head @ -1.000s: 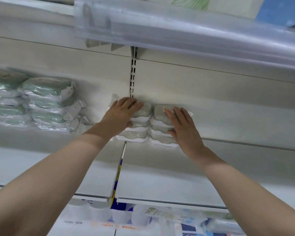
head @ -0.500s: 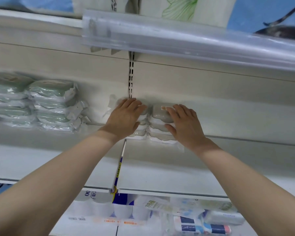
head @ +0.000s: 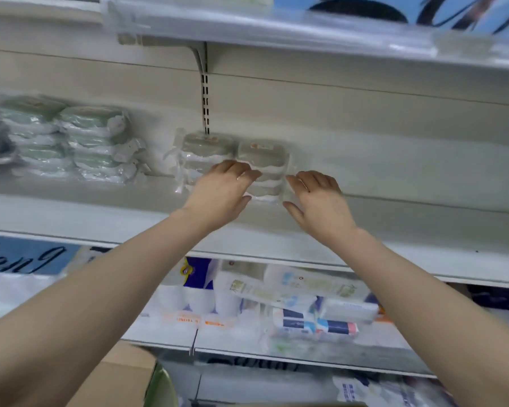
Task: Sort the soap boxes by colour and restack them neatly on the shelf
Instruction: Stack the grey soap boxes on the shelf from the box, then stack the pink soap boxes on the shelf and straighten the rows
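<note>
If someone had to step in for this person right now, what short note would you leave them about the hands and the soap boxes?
Left hand: open, fingers relaxed in front of the grey stacks, holding nothing; blur hides whether it touches them.
Right hand: open, just right of those stacks, holding nothing.
Soap: two grey stacks side by side mid shelf; green stacks further left.
Done: grey and green stand grouped apart.
Left: probably squaring up the grey stacks.

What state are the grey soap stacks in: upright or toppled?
Upright: the grey soap stacks stand level, side by side on the shelf.
</note>
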Motion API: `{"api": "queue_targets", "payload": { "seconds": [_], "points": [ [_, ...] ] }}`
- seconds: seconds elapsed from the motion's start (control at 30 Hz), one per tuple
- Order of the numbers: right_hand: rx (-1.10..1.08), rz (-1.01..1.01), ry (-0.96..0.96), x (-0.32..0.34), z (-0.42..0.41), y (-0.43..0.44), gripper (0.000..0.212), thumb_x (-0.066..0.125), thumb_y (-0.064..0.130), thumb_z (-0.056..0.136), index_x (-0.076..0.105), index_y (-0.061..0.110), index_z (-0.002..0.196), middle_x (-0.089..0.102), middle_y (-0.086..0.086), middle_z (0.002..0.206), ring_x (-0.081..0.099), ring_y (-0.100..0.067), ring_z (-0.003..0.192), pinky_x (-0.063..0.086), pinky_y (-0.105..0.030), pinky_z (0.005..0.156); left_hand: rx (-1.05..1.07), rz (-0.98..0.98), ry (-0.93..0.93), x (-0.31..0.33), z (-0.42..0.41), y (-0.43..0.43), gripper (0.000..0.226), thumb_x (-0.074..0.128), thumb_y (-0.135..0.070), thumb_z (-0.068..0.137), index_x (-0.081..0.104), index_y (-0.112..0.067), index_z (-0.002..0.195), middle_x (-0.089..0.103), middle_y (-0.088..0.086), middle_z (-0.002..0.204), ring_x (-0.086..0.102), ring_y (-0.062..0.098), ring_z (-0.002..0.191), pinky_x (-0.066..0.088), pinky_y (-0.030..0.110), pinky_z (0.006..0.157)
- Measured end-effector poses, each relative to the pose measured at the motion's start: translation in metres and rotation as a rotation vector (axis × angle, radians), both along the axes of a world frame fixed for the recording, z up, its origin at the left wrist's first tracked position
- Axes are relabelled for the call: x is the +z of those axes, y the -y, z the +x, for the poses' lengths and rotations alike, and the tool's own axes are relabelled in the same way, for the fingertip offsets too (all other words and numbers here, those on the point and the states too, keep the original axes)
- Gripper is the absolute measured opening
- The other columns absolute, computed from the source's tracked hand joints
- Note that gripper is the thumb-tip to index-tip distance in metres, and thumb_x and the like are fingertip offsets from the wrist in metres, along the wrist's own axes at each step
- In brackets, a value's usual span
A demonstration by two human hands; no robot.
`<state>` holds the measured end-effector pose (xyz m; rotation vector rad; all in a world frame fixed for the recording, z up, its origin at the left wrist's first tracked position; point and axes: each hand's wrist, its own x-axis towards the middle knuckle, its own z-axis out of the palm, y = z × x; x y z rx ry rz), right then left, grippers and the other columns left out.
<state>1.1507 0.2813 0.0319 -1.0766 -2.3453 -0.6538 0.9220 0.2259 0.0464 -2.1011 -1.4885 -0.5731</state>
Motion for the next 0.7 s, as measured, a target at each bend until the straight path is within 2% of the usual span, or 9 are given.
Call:
{"api": "queue_targets", "payload": {
  "seconds": [0.1,0.23,0.33,0.43,0.53,0.7],
  "points": [
    [0.048,-0.002,0.017,-0.013,0.041,0.031,0.049,0.060,0.037,0.086,0.058,0.007,0.125,0.061,-0.013,0.113,0.056,-0.034,0.105,0.043,-0.043,0.088,-0.020,0.001,-0.038,-0.009,0.034,0.029,0.051,0.075,-0.021,0.075,0.060,-0.010,0.123,0.063,0.013,0.113,0.059,0.035,0.099,0.051,0.043,0.081],
    [0.075,-0.050,0.060,-0.035,0.107,0.068,0.047,0.058,0.038,0.089,0.058,0.007,0.125,0.062,-0.013,0.116,0.057,-0.035,0.106,0.042,-0.042,0.088,0.000,-0.030,-0.025,-0.028,0.091,0.071,0.052,0.074,-0.021,0.078,0.059,-0.008,0.126,0.063,0.014,0.117,0.058,0.035,0.103,0.049,0.043,0.085],
    [0.088,-0.045,0.090,-0.050,0.157,0.088,0.049,0.054,0.041,0.089,0.058,0.009,0.126,0.062,-0.012,0.115,0.058,-0.034,0.105,0.041,-0.040,0.087,0.015,-0.041,-0.011,-0.044,0.134,0.100,0.049,0.074,-0.020,0.078,0.060,-0.009,0.124,0.063,0.014,0.115,0.059,0.036,0.102,0.051,0.041,0.079],
    [0.126,-0.056,0.057,-0.067,0.199,0.111,0.049,0.057,0.039,0.088,0.058,0.008,0.126,0.062,-0.012,0.114,0.057,-0.035,0.106,0.041,-0.043,0.090,-0.004,-0.047,0.014,-0.064,0.173,0.127,0.045,0.067,-0.020,0.082,0.058,-0.009,0.125,0.062,0.015,0.116,0.056,0.037,0.103,0.047,0.043,0.086],
    [0.139,-0.130,0.039,-0.098,0.235,0.137,0.049,0.057,0.038,0.089,0.057,0.009,0.128,0.061,-0.012,0.118,0.056,-0.035,0.109,0.041,-0.044,0.092,0.001,-0.098,0.075,-0.098,0.208,0.153,0.044,0.058,-0.025,0.086,0.056,-0.011,0.127,0.060,0.012,0.118,0.054,0.034,0.107,0.043,0.042,0.090],
    [0.117,-0.305,0.023,-0.181,0.282,0.180,0.046,0.056,0.034,0.089,0.058,0.010,0.128,0.061,-0.012,0.118,0.055,-0.035,0.108,0.041,-0.043,0.090,-0.033,-0.261,0.128,-0.179,0.254,0.189,0.042,0.061,-0.020,0.085,0.058,-0.010,0.125,0.061,0.013,0.116,0.054,0.034,0.105,0.046,0.043,0.087]
  ]
}}
